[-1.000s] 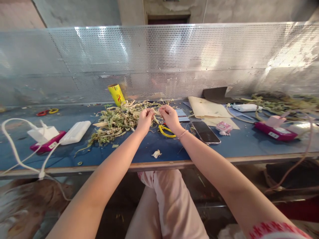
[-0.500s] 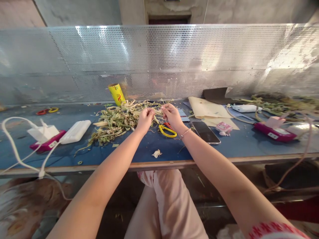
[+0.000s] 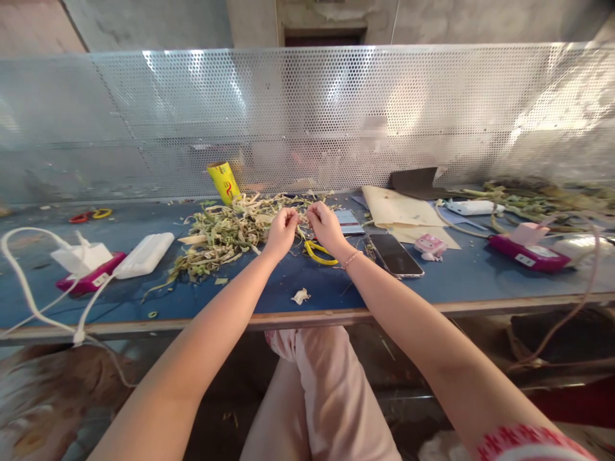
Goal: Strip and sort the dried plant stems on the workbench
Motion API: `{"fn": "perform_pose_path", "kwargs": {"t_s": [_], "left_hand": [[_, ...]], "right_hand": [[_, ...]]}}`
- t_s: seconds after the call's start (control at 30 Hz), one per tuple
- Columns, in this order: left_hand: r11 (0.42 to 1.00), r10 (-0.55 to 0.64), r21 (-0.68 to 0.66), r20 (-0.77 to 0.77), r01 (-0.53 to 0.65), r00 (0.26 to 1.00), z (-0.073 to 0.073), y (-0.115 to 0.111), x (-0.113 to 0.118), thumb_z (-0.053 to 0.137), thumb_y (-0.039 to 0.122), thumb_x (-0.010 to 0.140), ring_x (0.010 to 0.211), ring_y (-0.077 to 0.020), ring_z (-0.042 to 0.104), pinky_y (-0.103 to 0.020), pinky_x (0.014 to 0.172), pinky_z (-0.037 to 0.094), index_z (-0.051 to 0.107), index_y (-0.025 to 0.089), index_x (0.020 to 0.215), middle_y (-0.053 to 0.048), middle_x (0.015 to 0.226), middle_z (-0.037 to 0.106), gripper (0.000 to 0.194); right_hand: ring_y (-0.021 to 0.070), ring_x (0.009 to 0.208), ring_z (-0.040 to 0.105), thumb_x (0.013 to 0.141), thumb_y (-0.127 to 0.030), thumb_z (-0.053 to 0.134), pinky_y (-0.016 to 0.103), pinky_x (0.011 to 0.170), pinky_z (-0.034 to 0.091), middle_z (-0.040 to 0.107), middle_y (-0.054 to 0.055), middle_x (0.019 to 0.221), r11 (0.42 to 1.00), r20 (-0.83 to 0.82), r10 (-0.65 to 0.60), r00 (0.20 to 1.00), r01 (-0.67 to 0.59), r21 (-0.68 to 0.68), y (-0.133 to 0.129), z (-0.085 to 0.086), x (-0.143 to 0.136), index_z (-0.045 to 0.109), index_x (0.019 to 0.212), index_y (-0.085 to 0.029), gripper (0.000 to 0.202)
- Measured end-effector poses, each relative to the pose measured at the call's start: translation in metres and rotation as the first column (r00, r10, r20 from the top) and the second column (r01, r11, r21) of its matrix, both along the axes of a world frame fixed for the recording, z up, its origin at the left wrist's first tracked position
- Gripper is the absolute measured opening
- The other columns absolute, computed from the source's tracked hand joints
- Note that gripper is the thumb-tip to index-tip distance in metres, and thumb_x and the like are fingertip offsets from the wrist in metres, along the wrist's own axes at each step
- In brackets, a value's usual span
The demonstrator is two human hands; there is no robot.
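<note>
Two bare hands work in front of me, the left hand and right hand each with fingertips drawn closed, and I can't make out anything pinched between them. The tangled heap of dry, curled, green-and-straw plant strips lies on the blue tabletop, partly behind the left hand; lettering on the yellow tube is too small to read.

Workshop-like place; long blue workbench; perforated metal screen; bare, stained concrete wall.
</note>
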State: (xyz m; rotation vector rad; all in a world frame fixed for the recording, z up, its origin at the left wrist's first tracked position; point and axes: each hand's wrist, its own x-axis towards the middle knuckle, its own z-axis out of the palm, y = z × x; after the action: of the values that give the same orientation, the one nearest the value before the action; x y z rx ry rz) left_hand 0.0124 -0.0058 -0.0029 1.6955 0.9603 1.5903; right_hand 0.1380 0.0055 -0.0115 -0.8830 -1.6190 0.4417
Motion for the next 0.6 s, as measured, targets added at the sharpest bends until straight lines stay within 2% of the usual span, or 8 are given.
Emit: {"fn": "perform_pose_path", "kwargs": {"t_s": [0.17, 0.27, 0.4, 0.6], "left_hand": [[0.983, -0.100, -0.131, 0.193, 0.126, 0.976, -0.005, 0.008, 0.002, 0.056, 0.027, 0.075, 0.053, -0.0074, 0.044, -0.020, 0.054, 0.036, 0.051, 0.016, 0.068, 0.003, 0.059, 0.048, 0.013], [0.978, -0.128, -0.135, 0.220, 0.160, 0.967, -0.006, 0.008, 0.003, 0.059, 0.032, 0.073, 0.053, -0.0071, 0.044, -0.020, 0.053, 0.036, 0.054, 0.016, 0.067, 0.002, 0.058, 0.048, 0.018], [0.982, -0.116, -0.124, 0.204, 0.143, 0.972, -0.005, 0.005, 0.005, 0.063, 0.030, 0.069, 0.051, -0.0059, 0.043, -0.019, 0.052, 0.036, 0.055, 0.015, 0.065, 0.003, 0.056, 0.048, 0.017], [0.945, -0.166, -0.200, 0.386, 0.258, 0.907, 0.002, -0.002, 0.006, 0.063, 0.024, 0.069, 0.049, -0.0040, 0.041, -0.018, 0.050, 0.035, 0.051, 0.014, 0.062, 0.004, 0.054, 0.047, 0.017]], "right_hand": [[0.0087, 0.050, 0.038, 0.079, -0.026, 0.042, 0.022, 0.055, 0.031, 0.044, -0.005, 0.055, 1.000, 0.030, -0.001, 1.000, 0.001, 0.026, -0.001, 0.001, 0.000, 0.044, 0.074, -0.021, 0.008], [0.0089, 0.051, 0.039, 0.079, -0.025, 0.042, 0.022, 0.056, 0.031, 0.045, -0.005, 0.056, 1.000, 0.034, -0.002, 0.999, 0.001, 0.026, 0.000, -0.001, 0.001, 0.045, 0.074, -0.021, 0.007], [0.0094, 0.052, 0.040, 0.079, -0.025, 0.043, 0.022, 0.056, 0.031, 0.045, -0.005, 0.056, 1.000, 0.033, -0.011, 0.999, 0.011, 0.024, -0.001, -0.001, 0.001, 0.045, 0.074, -0.021, 0.007], [0.0094, 0.052, 0.039, 0.080, -0.025, 0.042, 0.022, 0.057, 0.032, 0.045, -0.004, 0.058, 0.999, 0.053, 0.018, 0.998, -0.020, 0.051, -0.004, 0.002, 0.000, 0.045, 0.074, -0.021, 0.008]]}}
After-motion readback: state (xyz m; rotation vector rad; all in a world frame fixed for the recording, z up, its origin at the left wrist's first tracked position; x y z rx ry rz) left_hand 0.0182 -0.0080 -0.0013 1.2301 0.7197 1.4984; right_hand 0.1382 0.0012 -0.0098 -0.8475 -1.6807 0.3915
